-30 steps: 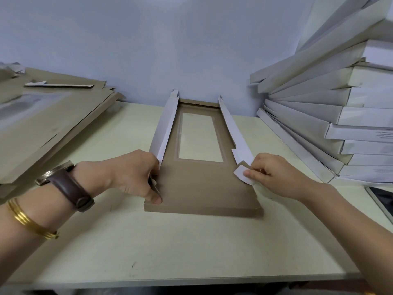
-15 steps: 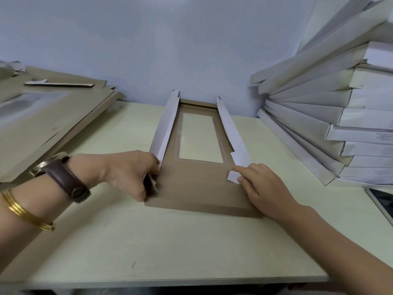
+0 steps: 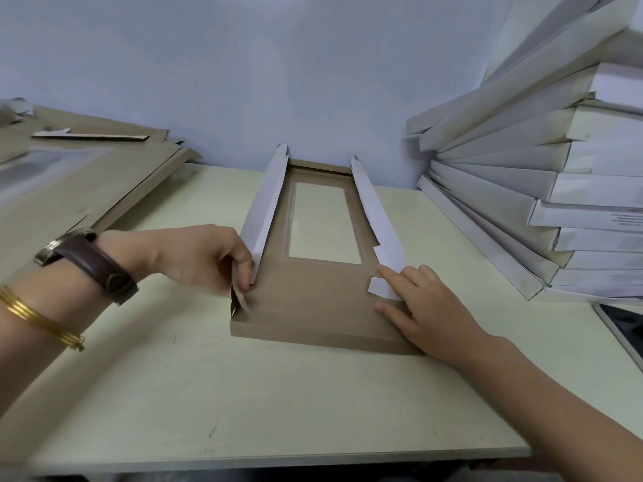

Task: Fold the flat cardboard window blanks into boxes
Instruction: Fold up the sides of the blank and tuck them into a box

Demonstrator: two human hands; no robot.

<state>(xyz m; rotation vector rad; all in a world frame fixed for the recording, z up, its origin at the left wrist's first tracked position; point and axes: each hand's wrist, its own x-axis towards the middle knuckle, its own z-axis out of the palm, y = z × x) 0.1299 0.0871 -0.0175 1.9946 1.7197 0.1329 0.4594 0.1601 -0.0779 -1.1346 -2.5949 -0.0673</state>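
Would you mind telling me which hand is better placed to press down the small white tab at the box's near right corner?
The right hand: its straight fingers rest on the white tab. The left hand is busy pinching the left side flap across the box.

The blank (image 3: 313, 300) lay brown side up on the table (image 3: 243, 394), lengthwise away from the viewer, with a clear rectangular window (image 3: 325, 222) in its far half. Its left flap (image 3: 265, 207) and right flap (image 3: 374, 210) stood raised, white faces inward. The near end (image 3: 313, 333) was folded down. A white tab (image 3: 381, 288) lay on the near right corner. Flat blanks (image 3: 80, 189) were piled left and folded boxes (image 3: 504, 203) right.
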